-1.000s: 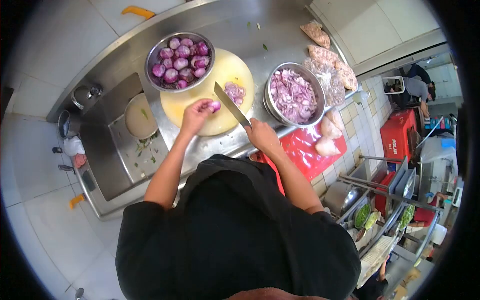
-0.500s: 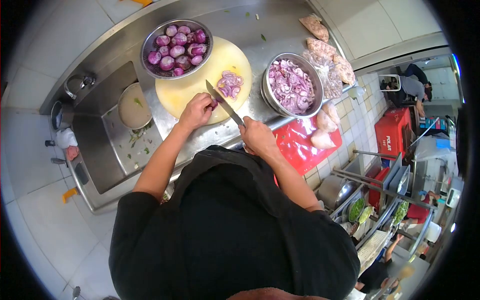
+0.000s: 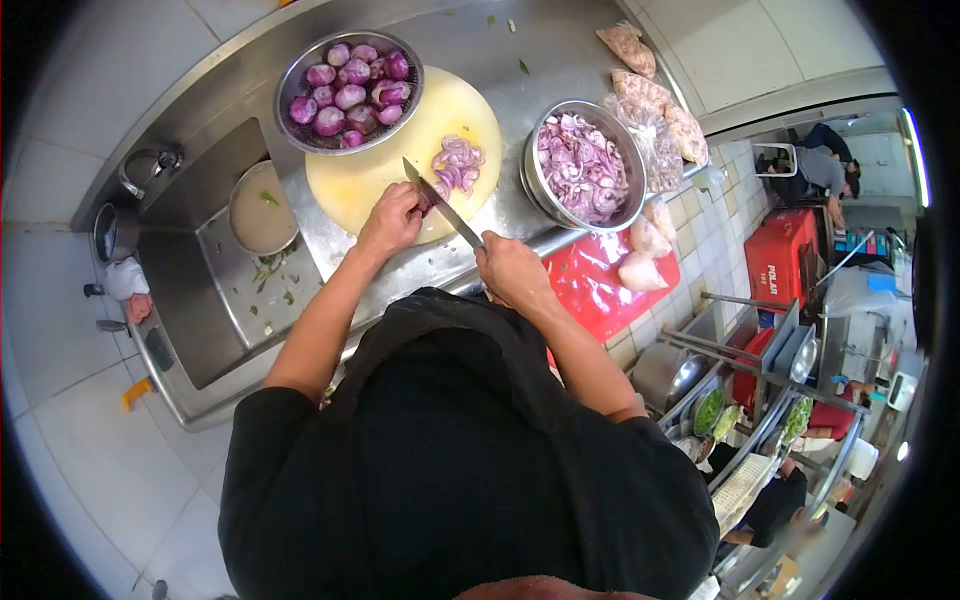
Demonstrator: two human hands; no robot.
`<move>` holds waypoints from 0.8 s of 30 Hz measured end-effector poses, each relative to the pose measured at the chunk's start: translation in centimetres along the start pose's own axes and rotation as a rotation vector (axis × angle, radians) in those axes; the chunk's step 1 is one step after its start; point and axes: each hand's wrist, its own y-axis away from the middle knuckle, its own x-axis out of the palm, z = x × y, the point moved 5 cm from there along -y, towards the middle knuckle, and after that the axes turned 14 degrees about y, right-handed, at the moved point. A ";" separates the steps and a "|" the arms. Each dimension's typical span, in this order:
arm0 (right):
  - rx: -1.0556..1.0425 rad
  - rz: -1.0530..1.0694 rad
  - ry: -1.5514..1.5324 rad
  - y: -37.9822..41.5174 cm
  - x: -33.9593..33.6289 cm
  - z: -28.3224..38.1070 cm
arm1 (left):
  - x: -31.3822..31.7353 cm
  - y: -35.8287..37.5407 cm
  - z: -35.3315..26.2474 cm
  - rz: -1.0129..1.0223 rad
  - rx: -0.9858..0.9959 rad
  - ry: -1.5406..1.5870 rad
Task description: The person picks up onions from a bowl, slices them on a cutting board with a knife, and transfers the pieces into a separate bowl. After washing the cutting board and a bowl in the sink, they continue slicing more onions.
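My right hand (image 3: 508, 266) is wrapped round the handle of a kitchen knife (image 3: 448, 211), its blade slanting up and left over the round yellowish cutting board (image 3: 335, 200). With bent fingers my left hand (image 3: 393, 219) presses a red onion (image 3: 424, 203) on the board, right against the blade; most of that onion is hidden. A small pile of sliced red onion (image 3: 458, 164) lies just beyond the knife. At the board's upper left, a metal colander (image 3: 283, 115) holds several peeled whole red onions. To the right, a steel bowl (image 3: 636, 205) is heaped with sliced onion.
A sink (image 3: 190, 310) with a pot of cloudy liquid (image 3: 262, 212) is on the left. Bags of pale, pinkish food (image 3: 640, 95) lie along the right edge. Below the bowl stands a red container (image 3: 600, 290) with whitish bags on it. Co-workers and shelving (image 3: 760, 370) appear further right.
The knife blade has shifted slightly left and stands closer to my left fingers. Both hands keep nearly the same places. The whole view has drifted a little.
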 end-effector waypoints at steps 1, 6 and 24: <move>0.000 0.010 0.005 0.3 -0.4 0.3 | -0.1 0.3 -0.1 -0.009 -0.011 0.002; -0.013 0.007 -0.008 0.1 0.5 0.1 | 0.1 0.5 0.3 -0.032 -0.017 0.008; 0.037 0.075 -0.096 -1.8 1.0 -2.3 | 0.3 0.3 0.3 -0.147 -0.305 0.048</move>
